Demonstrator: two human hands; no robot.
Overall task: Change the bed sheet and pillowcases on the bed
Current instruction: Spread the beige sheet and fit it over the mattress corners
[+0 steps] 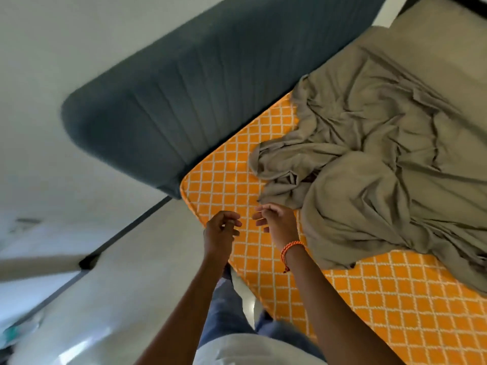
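Observation:
An olive-brown bed sheet (382, 159) lies crumpled over the right part of the bed, pulled off the near corner. The orange mattress (226, 177) with a white diamond pattern is bare at that corner and along its near edge. My left hand (220, 227) hovers over the mattress corner with loosely curled fingers and holds nothing. My right hand (276, 222), with an orange thread band at the wrist, hangs just beside it, fingers relaxed, a short way from the sheet's loose edge. Neither hand touches the sheet.
A dark grey padded headboard (184, 88) runs along the mattress's far left side against a pale wall (47, 48). Pale floor (126, 299) lies to the left of the bed. My legs in blue jeans (232, 306) stand at the mattress edge.

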